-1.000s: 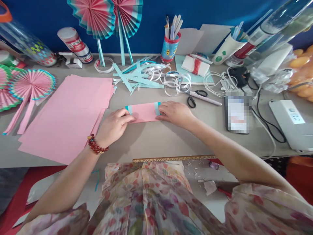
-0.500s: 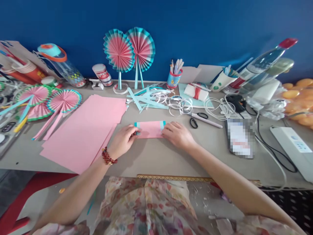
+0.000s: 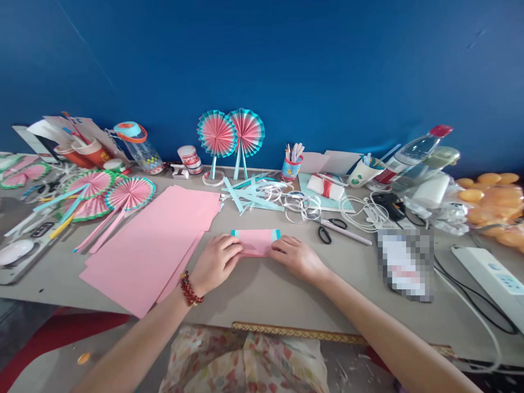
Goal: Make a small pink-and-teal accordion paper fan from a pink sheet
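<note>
A pink paper strip (image 3: 256,243) with light and dark blue bands at both ends lies on the table before me, with a fold line along it. My left hand (image 3: 216,262) pinches its left end, fingers curled over the edge. At the opposite end, my right hand (image 3: 298,258) grips the paper with bent fingers and covers the lower right corner. A stack of pink paper sheets (image 3: 151,240) lies just left of my left hand. Scissors (image 3: 325,235) rest beyond my right hand.
Two finished pink and blue paper fans (image 3: 216,134) lean on the blue wall. Cut paper strips (image 3: 249,196) lie tangled behind the strip. More fans (image 3: 130,194) are at left. A phone (image 3: 405,267), power strip (image 3: 491,278) and cables are at right.
My view has tilted up, so the table sits lower in the picture. Both hands still hold the paper's ends; a fold line now shows across its lower part.
</note>
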Tool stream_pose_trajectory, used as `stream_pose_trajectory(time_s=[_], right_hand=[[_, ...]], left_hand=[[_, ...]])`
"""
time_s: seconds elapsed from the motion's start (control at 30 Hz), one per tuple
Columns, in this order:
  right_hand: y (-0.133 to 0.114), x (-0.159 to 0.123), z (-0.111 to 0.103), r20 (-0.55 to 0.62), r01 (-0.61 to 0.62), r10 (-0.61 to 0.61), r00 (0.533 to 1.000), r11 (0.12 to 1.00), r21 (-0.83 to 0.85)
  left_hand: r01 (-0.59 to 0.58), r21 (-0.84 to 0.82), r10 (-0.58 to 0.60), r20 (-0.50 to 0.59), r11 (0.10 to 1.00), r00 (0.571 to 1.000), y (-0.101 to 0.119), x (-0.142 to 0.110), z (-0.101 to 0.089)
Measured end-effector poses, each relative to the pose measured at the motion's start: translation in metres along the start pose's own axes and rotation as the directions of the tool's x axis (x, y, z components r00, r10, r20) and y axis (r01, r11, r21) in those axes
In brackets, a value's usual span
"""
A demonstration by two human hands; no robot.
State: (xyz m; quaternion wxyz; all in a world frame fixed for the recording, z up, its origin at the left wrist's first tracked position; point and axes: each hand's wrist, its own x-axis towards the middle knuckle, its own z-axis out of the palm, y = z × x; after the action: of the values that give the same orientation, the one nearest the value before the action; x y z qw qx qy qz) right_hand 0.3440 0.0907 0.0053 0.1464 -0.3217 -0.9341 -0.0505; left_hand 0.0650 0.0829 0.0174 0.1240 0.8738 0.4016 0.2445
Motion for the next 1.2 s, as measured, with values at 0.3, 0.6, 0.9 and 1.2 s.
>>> stream_pose_trajectory(time_s=[0.3,0.6,0.9,1.2], right_hand=[[-0.01,0.008,0.002,-0.013,-0.032,0.031,0.999,0.992,-0.122],[-0.036,0.02,-0.019,-0.247,-0.338,0.514,0.821,0.788,0.515],[-0.077,0.037,-0.033,-0.043,-0.223,0.543,0.839,0.414,0.882],[-0.059,0.017,-0.044,-0.369,-0.234,0.23,0.901,0.972,0.033]], left_hand=[[-0.035,0.093,0.032,0.025,0.995,0.999,-0.003,-0.002,0.006],[0.029,-0.069,-0.056,-0.416,0.997,0.908,0.026,-0.003,-0.026],[-0.12,0.121,0.15,-0.278,0.985,0.949,0.042,0.016,-0.014],[-0.166,0.103,0.184,-0.205,0.981,0.961,0.026,0.011,-0.017]])
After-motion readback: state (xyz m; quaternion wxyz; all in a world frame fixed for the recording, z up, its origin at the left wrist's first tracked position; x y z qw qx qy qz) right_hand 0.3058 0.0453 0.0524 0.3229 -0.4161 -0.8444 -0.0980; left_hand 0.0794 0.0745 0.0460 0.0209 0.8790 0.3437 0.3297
